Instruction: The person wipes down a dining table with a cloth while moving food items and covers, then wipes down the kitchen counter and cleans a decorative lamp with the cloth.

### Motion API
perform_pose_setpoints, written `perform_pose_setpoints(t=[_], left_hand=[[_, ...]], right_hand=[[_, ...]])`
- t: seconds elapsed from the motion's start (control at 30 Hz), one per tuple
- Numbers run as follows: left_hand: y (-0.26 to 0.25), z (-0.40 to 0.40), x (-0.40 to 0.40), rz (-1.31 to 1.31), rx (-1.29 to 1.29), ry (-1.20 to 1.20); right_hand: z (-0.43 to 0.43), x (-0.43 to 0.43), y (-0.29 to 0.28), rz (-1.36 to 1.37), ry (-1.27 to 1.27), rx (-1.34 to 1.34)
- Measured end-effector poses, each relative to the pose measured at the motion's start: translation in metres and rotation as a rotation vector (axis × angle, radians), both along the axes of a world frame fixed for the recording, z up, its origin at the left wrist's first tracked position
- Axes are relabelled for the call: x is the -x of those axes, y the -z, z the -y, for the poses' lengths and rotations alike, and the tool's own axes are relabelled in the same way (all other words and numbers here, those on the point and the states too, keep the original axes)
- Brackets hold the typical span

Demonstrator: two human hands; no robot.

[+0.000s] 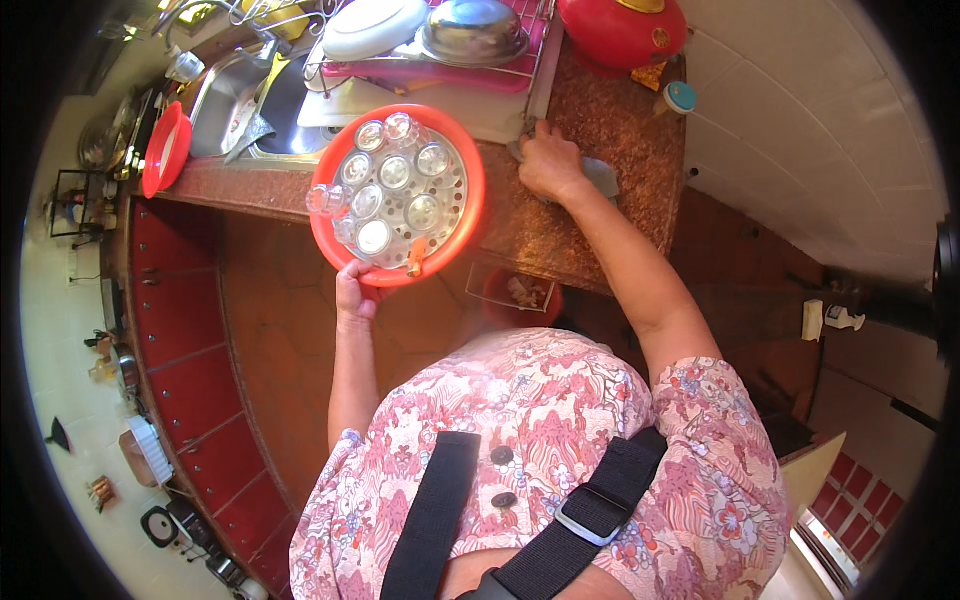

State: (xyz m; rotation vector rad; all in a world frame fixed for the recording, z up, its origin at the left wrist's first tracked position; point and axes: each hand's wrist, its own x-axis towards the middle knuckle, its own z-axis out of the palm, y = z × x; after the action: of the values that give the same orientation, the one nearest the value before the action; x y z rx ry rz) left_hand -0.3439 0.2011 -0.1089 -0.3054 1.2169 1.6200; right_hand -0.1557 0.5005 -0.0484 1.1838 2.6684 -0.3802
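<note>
My left hand [355, 294] grips the near rim of a round orange-red plastic basin [474, 202]. A pale perforated tray [455, 196] sits inside it, carrying several clear drinking glasses [394, 172]. One glass [327, 199] lies over the basin's left rim. Near the front edge there is a small orange object [417, 256] whose kind I cannot tell. Over on the brown stone countertop [577, 240], my right hand [550, 161] presses on a greyish cloth [602, 178], its fingers curled over part of it.
A wire dish rack [537, 56] holds a white dish [375, 28] and an upturned metal bowl [474, 31]. Left of it is a steel double sink [225, 105]. A red container [624, 34] and a teal-lidded jar [679, 98] stand at the right. Below the counter sits a bin [517, 296] with scraps.
</note>
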Motion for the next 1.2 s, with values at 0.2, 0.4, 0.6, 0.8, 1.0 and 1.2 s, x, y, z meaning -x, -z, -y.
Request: perform_pose_setpoints(t=[0.2,0.4,0.6,0.8,1.0,1.2], left_hand=[[0.012,-0.004,0.008,-0.016,-0.04,0.021],[-0.004,0.006,0.01,-0.076,-0.057,-0.02],[-0.011,0.013,0.011,-0.017,-0.054,-0.065],[-0.032,-0.001,-0.002,-0.034,-0.044,-0.084],[-0.018,0.029,-0.017,0.049,0.019,-0.158],[-0.071,0.05,-0.061,-1.121,0.466,-0.234]], right_hand=[[-0.022,-0.011,0.004,-0.233,0.164,-0.021],[-0.003,-0.012,0.003,-0.244,-0.057,0.021],[-0.061,-0.014,-0.034,-0.258,0.058,-0.014],[-0.095,-0.017,-0.013,-0.119,0.02,-0.384],[-0.068,-0.029,0.01,-0.243,-0.153,-0.427],[-0.047,-0.068,-0.021,-0.539,-0.134,-0.088]])
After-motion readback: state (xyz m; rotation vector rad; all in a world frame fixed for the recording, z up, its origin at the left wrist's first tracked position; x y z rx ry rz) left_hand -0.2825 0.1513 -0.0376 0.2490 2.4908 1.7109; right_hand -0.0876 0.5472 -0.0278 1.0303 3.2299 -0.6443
